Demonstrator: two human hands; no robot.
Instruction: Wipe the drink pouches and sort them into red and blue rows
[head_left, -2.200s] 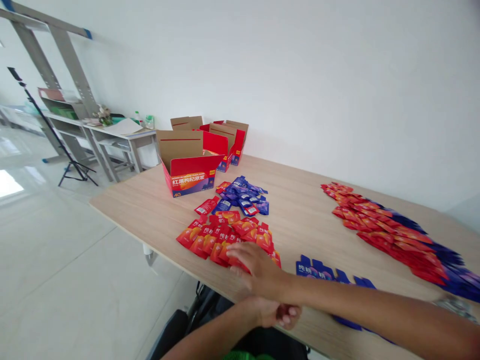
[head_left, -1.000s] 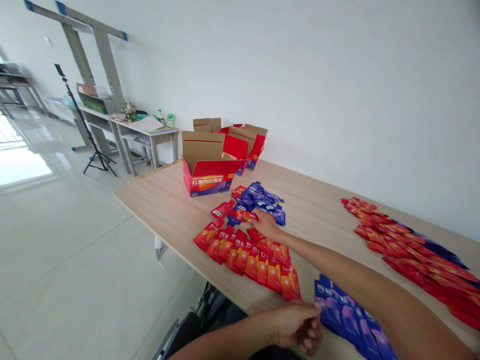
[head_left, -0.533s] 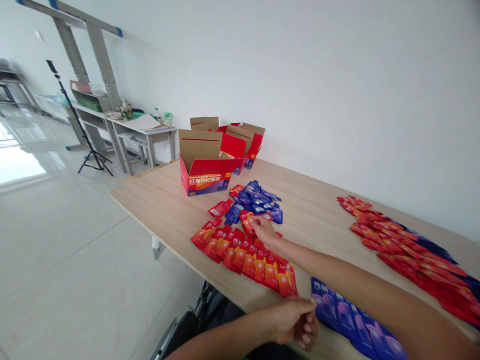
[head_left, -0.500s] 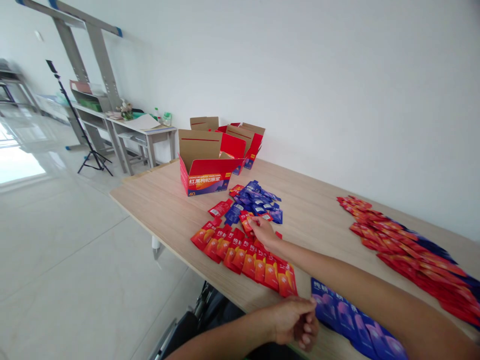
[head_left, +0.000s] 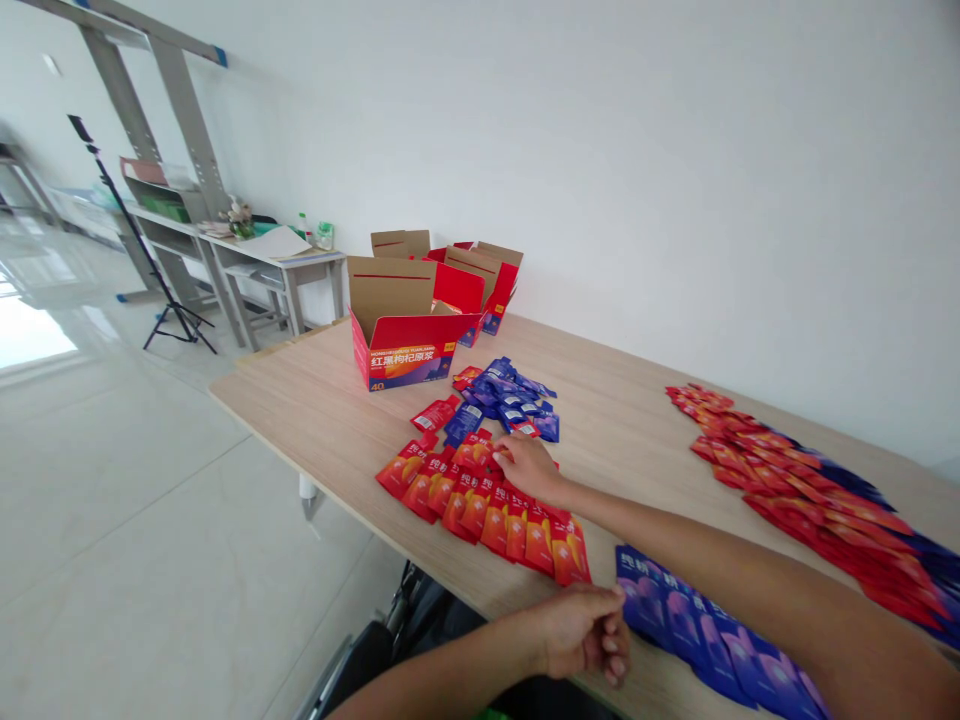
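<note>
My right hand (head_left: 531, 468) reaches over the table and pinches a red pouch (head_left: 472, 450) by its edge, just above an overlapping row of red pouches (head_left: 484, 508). Behind it lies a loose heap of blue pouches (head_left: 504, 386) with a few red ones mixed in. At the table's front edge my left hand (head_left: 586, 634) rests with its fingers curled in and nothing visible in them. Beside its thumb begins a fanned row of blue pouches (head_left: 701, 628), partly covered by my right forearm.
Open red cartons (head_left: 409, 350) stand at the far end of the table (head_left: 300, 385), near the wall. To the right, long overlapping rows of red and blue pouches (head_left: 817, 500) run along the back. A tripod (head_left: 176, 310) and desks stand beyond on the left.
My right hand has brought the red pouch down and left, towards the row of red pouches. My left hand keeps its curled pose. The whole view has shifted slightly.
</note>
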